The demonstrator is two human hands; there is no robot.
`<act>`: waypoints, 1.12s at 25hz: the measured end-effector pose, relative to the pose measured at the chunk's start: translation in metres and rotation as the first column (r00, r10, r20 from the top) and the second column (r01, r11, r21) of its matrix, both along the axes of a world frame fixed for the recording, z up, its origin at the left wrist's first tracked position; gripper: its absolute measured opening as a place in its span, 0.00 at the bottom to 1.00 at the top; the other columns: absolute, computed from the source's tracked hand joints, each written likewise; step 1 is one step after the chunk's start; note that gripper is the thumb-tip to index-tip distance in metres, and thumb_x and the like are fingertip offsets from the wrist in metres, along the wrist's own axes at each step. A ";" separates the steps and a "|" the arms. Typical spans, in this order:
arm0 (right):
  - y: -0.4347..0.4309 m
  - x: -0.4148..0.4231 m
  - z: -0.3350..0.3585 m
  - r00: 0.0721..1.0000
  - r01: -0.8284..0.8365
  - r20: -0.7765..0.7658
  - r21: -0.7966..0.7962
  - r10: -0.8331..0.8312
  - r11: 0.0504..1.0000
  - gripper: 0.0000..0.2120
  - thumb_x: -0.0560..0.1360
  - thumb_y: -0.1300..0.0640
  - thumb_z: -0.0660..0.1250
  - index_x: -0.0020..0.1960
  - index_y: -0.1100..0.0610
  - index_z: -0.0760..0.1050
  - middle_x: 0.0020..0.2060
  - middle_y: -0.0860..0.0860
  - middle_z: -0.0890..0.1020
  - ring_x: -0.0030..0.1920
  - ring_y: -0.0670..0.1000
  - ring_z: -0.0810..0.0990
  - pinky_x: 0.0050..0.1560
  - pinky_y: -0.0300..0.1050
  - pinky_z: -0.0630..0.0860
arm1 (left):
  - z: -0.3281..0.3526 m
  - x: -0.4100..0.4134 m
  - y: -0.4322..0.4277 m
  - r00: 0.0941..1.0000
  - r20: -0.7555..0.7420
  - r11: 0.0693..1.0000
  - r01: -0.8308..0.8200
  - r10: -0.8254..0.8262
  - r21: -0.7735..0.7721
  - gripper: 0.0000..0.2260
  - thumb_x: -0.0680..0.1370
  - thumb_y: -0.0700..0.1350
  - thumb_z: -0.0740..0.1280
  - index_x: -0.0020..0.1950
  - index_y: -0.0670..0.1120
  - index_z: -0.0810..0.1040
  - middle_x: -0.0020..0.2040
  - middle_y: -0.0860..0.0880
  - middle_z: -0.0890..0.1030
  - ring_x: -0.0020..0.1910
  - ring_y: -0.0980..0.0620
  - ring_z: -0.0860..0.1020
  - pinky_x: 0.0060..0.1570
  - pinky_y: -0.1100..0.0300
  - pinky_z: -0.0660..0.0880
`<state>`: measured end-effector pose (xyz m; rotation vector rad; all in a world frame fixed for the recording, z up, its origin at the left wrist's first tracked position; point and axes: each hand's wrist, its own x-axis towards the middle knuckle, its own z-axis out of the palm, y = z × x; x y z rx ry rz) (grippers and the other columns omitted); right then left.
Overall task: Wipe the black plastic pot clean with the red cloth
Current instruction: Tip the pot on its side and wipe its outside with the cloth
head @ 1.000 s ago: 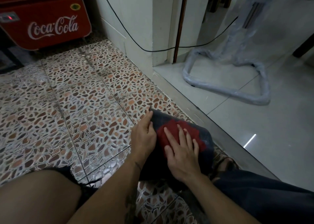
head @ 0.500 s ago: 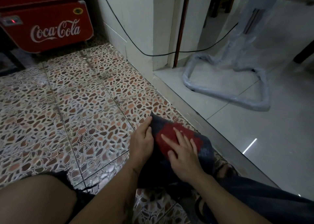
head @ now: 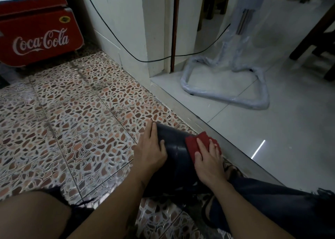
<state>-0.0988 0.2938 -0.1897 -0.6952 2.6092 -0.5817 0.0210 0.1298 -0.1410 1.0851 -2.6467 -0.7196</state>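
On smooth black pot point(head: 174, 144) (ribbed): red cloth point(head: 194, 142).

Smooth, faintly glossy black plastic pot point(head: 174, 146) between the hands — soft matt red cloth point(head: 194, 144) under the right hand point(head: 208, 162).

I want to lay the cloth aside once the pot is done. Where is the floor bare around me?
Free: the pebble-patterned tiles left of the left hand, up to the Coca-Cola cooler. Also the pale floor past the threshold strip, nearer than the plastic-wrapped stand. Crowded: right by you, where the black plastic pot, red cloth, right hand and legs sit.
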 end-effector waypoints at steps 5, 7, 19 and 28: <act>-0.065 -0.011 0.021 0.994 0.070 0.080 0.108 -0.078 0.992 0.26 0.81 0.47 0.49 0.79 0.38 0.55 0.82 0.54 0.52 0.80 0.58 0.48 0.78 0.61 0.39 | -0.007 0.000 -0.006 0.996 -0.061 0.998 -0.057 0.060 0.041 0.28 0.81 0.48 0.58 0.80 0.46 0.54 0.81 0.53 0.50 0.73 0.45 0.65 0.67 0.50 0.66; -0.070 0.019 0.022 0.993 -0.113 0.024 -0.073 0.115 0.991 0.27 0.81 0.50 0.53 0.79 0.38 0.57 0.82 0.52 0.53 0.81 0.55 0.48 0.79 0.57 0.39 | -0.008 -0.002 -0.010 0.996 -0.047 0.995 -0.075 0.078 0.060 0.28 0.82 0.47 0.58 0.80 0.47 0.54 0.81 0.55 0.50 0.72 0.45 0.68 0.65 0.49 0.67; 0.004 -0.027 0.005 0.999 -0.040 0.020 0.094 0.039 0.995 0.25 0.82 0.44 0.48 0.79 0.39 0.57 0.80 0.53 0.60 0.78 0.56 0.57 0.78 0.62 0.45 | -0.009 0.024 0.001 0.972 -0.230 0.995 -0.017 0.040 0.099 0.31 0.78 0.48 0.67 0.79 0.52 0.60 0.79 0.56 0.60 0.74 0.55 0.63 0.70 0.60 0.59; -0.080 0.020 0.034 0.954 -0.266 0.102 -0.140 0.281 0.954 0.27 0.79 0.55 0.52 0.77 0.43 0.64 0.79 0.55 0.61 0.78 0.55 0.58 0.79 0.50 0.46 | -0.019 0.039 0.007 0.927 -0.362 0.985 -0.039 0.098 0.167 0.32 0.75 0.44 0.69 0.78 0.54 0.63 0.77 0.60 0.63 0.74 0.66 0.60 0.69 0.72 0.57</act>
